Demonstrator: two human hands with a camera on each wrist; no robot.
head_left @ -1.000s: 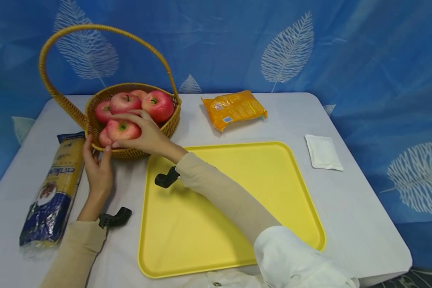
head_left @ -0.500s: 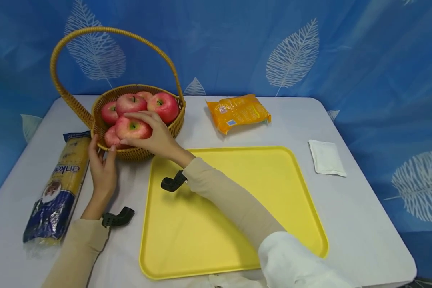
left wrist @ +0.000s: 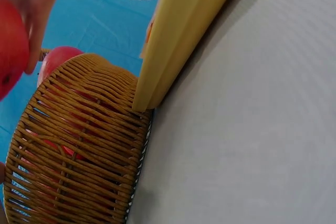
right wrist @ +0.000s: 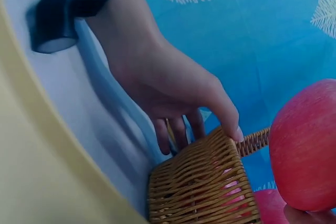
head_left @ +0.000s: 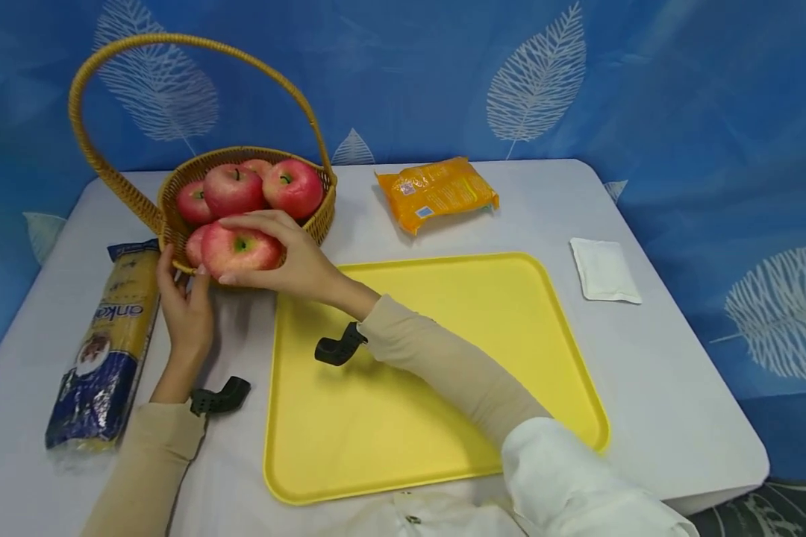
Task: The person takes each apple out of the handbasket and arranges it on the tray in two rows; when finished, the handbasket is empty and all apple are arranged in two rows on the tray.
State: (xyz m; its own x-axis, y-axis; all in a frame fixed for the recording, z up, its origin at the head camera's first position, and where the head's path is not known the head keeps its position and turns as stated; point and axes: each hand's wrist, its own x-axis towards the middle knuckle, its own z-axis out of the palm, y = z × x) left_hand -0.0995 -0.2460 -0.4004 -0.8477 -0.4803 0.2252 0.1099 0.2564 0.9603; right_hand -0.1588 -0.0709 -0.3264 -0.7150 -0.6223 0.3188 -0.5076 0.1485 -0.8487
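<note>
A wicker basket point(head_left: 316, 218) with a tall handle stands at the table's back left and holds several red apples point(head_left: 292, 186). My right hand point(head_left: 278, 253) grips one red apple point(head_left: 235, 252) from above, over the basket's near rim. In the right wrist view that apple point(right wrist: 307, 145) hangs above the weave point(right wrist: 205, 187). My left hand point(head_left: 183, 287) rests with straight fingers against the basket's near-left wall, its thumb point(right wrist: 231, 127) at the rim. The left wrist view shows the basket wall point(left wrist: 79, 145), the held apple point(left wrist: 10, 51) and the yellow tray's edge point(left wrist: 178, 30).
A yellow tray point(head_left: 443, 358) lies in front of me, just right of the basket. A long noodle pack point(head_left: 107, 339) lies at the left edge. An orange packet point(head_left: 436, 190) sits behind the tray and a white pouch point(head_left: 603, 270) to its right. A blue leaf-print curtain hangs behind the table.
My right hand has raised the apple and drawn it toward the basket's near rim. The left hand has stayed against the basket wall.
</note>
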